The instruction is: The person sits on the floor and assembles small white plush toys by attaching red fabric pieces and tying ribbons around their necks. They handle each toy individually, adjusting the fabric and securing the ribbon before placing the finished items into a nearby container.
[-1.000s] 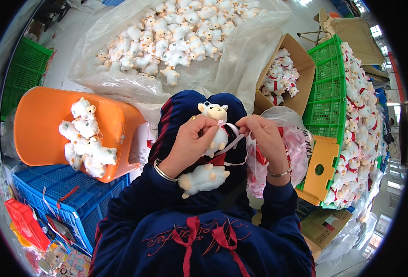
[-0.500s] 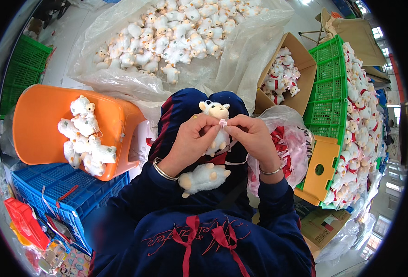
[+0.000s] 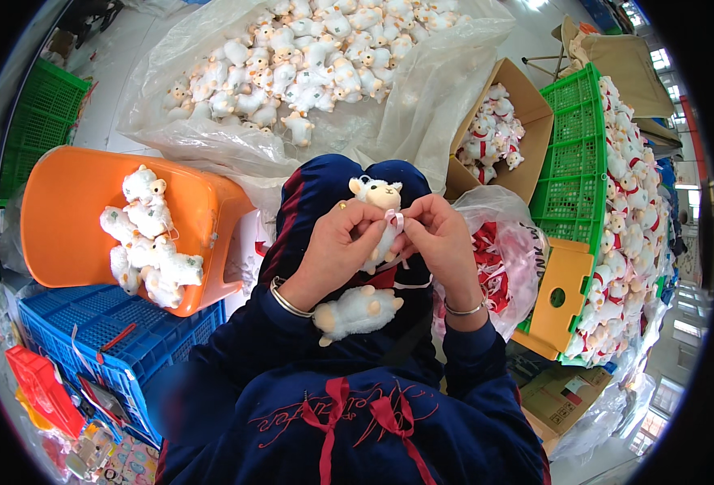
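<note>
A small white plush sheep (image 3: 378, 194) with a beige muzzle lies on my lap, its head pointing away from me. Around its neck is a pale pink ribbon (image 3: 392, 219). My left hand (image 3: 342, 240) pinches the ribbon at the neck from the left, thumb against fingers. From the right, my right hand (image 3: 438, 234) pinches the ribbon too, its fingertips close to the left ones. Parts of the toy's body are hidden behind my fingers. Nearer to me, a second plush sheep (image 3: 357, 313) rests on my lap, touched by neither hand.
Several plush sheep lie on an orange plastic stool (image 3: 66, 218) at left, beside a blue crate (image 3: 90, 319). Ahead, a plastic sheet (image 3: 422, 105) bears a large heap of them. At right stand a cardboard box (image 3: 539, 121), a bag of red and pink ribbons (image 3: 494, 267) and a green crate (image 3: 571, 153).
My right hand has shifted slightly, its fingers drawing the ribbon at the toy's neck, where a pink loop now shows more. The left hand stays nearly in place.
</note>
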Demonstrator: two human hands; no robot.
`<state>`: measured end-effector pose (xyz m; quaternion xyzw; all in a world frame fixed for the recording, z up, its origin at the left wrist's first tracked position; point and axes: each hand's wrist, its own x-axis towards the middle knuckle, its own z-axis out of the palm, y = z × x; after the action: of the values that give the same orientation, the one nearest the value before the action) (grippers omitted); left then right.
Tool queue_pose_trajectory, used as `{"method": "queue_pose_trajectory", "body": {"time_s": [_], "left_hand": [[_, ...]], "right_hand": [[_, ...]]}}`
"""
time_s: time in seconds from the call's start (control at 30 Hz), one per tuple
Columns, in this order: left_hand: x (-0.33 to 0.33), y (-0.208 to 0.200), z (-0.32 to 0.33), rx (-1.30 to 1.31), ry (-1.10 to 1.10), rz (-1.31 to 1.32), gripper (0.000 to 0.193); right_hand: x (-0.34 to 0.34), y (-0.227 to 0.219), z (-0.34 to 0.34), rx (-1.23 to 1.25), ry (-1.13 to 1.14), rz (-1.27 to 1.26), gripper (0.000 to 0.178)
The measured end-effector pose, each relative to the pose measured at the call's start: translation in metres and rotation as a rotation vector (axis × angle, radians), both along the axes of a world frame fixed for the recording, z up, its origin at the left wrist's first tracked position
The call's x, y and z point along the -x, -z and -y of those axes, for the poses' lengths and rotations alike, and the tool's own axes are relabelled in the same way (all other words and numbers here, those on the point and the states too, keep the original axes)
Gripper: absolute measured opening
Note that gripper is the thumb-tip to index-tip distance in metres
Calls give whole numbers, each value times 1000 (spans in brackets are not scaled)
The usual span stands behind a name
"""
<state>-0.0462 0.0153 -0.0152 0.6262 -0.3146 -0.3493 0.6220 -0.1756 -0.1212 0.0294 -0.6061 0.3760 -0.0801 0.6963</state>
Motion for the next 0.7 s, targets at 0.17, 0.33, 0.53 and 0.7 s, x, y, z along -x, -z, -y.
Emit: {"method": "queue_pose_trajectory", "body": {"time_s": [0.17, 0.33, 0.53, 0.7], "left_hand": [[0, -1, -1, -13, -4, 1, 8], [0, 0, -1, 6, -6, 21, 8], [-1, -2, -1, -9, 18, -40, 8], [-3, -6, -2, -29, 38, -30, 8]], "right_hand": [[3, -2, -3, -174, 107, 45, 15], [9, 7, -6, -41, 19, 79, 14], [-1, 9, -10, 28, 71, 142, 15], [-1, 13, -9, 79, 4, 122, 15]]}}
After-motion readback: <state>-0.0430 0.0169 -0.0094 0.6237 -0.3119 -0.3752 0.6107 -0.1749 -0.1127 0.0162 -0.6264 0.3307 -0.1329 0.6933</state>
